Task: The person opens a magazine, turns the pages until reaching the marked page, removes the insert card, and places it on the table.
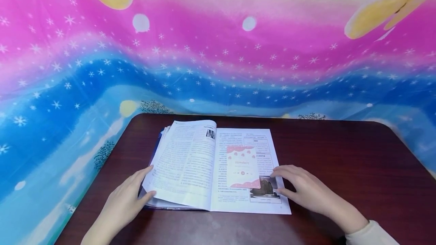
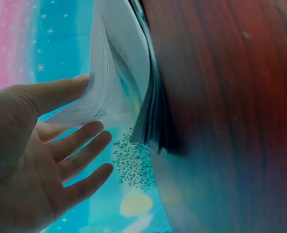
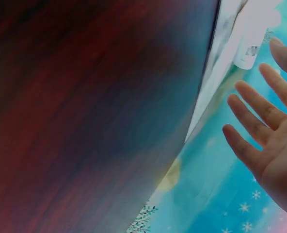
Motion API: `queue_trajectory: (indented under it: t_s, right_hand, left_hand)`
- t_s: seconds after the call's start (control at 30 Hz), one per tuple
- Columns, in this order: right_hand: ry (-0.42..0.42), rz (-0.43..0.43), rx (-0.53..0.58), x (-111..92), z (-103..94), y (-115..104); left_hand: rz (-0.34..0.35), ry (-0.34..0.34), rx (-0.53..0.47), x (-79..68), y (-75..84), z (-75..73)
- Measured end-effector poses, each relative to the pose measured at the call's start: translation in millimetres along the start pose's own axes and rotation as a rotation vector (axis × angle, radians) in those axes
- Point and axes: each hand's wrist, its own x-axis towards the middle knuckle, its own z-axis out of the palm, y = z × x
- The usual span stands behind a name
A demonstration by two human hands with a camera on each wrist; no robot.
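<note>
An open book lies on the table, its left page bowed upward and its right page flat. On the right page rests a white and pink card with strawberry prints. My left hand is at the book's lower left edge. In the left wrist view that hand pinches a lifted page between thumb and fingers, the other fingers spread. Beside the right page's outer edge is my right hand, fingers loosely bent and holding nothing. The right wrist view shows its fingers spread apart.
The dark reddish wooden table extends to the right of the book. Behind it hangs a colourful cloth with snowflakes. A white shape with small dark print appears in the right wrist view; its kind is unclear.
</note>
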Motion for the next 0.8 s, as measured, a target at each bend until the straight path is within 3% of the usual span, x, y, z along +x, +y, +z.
queue_trajectory:
  t_s: [0.13,0.37,0.8]
  right_hand:
    - [-0.042,0.007,-0.011,-5.2,2.2,3.3]
    - [-0.036,-0.024,-0.033,-10.7,5.1,8.5]
    - [-0.112,0.038,-0.006,-9.0,10.1,8.4]
  left_hand:
    - [0.006,-0.043,0.001,1.7,-7.0,3.2]
    - [-0.009,-0.110,0.022,8.9,-17.4,7.3]
    - [0.093,-0.192,-0.002,20.8,-24.4,6.8]
